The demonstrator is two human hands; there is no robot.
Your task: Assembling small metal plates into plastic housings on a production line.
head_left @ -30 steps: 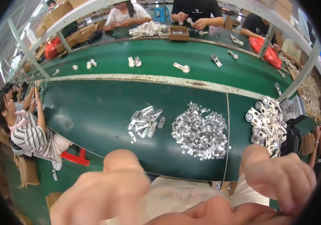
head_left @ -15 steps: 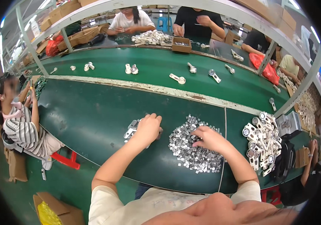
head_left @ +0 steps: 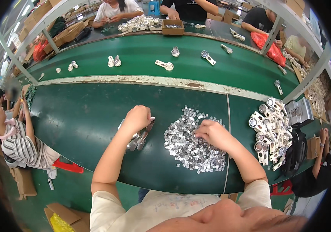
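My left hand [head_left: 137,119] is bent over a small group of elongated, shiny grey parts [head_left: 137,143] with rounded ends. Its fingers are curled closed and point down, and what they grip is hidden behind the hand. To the right spreads a heap of small silver square pieces [head_left: 188,143]. My right hand [head_left: 213,135] rests at the heap's right part, thumb and fingers pinched together, with a small bright piece at the tips.
White handle-like parts with round ends [head_left: 269,133] are piled at the right, beside a grey box [head_left: 300,112] and a black bag [head_left: 295,152]. Beyond a pale rail [head_left: 142,80], a green belt [head_left: 134,46] carries scattered white parts. Co-workers sit across and at both sides.
The right hand's fingers have closed from spread to pinched at the heap. My left hand has shifted, uncovering more grey parts. The whole view has shifted too.
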